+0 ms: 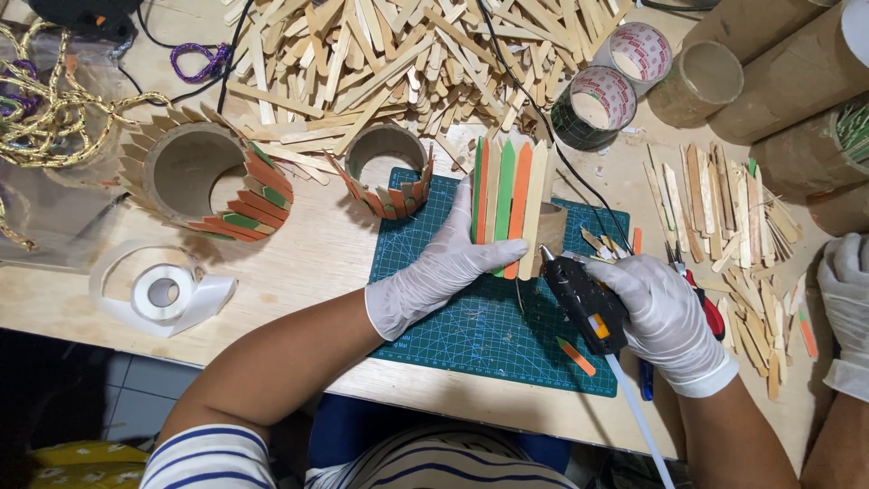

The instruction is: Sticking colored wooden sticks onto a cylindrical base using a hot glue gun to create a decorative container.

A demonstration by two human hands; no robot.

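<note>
The wooden table (299,263) fills the view. At 12 o'clock lies a wide heap of plain craft sticks (398,54). At 2 o'clock large cardboard tubes (797,63) lie on their sides, with two tape rolls (615,77) just beside them. At 10 o'clock stands a wide cardboard ring (195,172) edged with plain, orange and green sticks; a smaller stick-covered ring (387,172) stands near 11 o'clock. A green cutting mat (480,335) lies at the centre. A second spread of sticks (724,217) lies at 3 o'clock, and a white tape roll (163,294) sits at 9 o'clock.

Over the mat's upper edge, the gloved left hand (444,272) has its grip closed around a cardboard tube clad in green, orange and plain sticks (511,204), fingers across the front of the sticks, the tube held upright. The gloved right hand (665,317) has its grip closed on a black hot glue gun (584,303), whose nozzle points at 11 o'clock, touching or nearly touching the tube's lower right side. A single orange stick (577,356) lies on the mat at 5 o'clock. Another person's gloved hand (846,290) shows at the right edge.
</note>
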